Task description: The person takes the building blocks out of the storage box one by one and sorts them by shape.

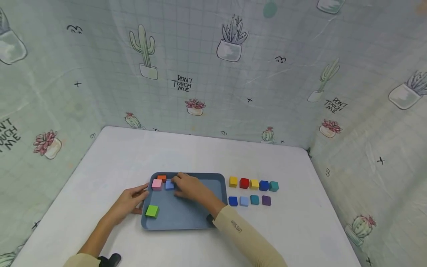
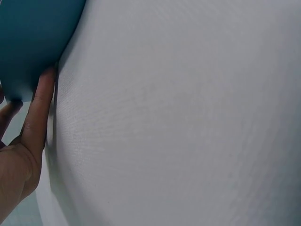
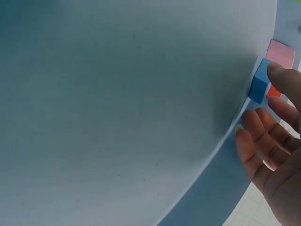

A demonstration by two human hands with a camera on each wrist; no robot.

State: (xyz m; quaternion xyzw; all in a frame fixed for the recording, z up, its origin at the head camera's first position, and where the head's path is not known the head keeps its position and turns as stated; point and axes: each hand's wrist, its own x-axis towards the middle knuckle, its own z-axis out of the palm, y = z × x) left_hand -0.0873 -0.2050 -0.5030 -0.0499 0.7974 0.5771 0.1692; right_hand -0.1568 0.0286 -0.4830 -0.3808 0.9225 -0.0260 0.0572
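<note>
A blue-grey tray [image 1: 186, 215] lies on the white table. My left hand [image 1: 131, 200] rests against its left edge with the fingers extended; in the left wrist view, a straight finger [image 2: 40, 106] lies along the tray's edge. Over the upper left part of the tray, my right hand [image 1: 190, 188] has thumb and index finger at a light blue block [image 1: 169, 185], pinching it at its right side. Beside that block sit a pink block [image 1: 157, 184] and an orange block [image 1: 161, 178], the latter partly hidden behind the pink one. A green block [image 1: 152, 211] lies at the tray's lower left.
Right of the tray stand two rows of blocks, including a red block [image 1: 244, 183], a teal block [image 1: 273, 186], a purple block [image 1: 266, 200] and a dark blue block [image 1: 232, 201]. A patterned curtain [image 1: 207, 74] surrounds the table [image 1: 293, 230].
</note>
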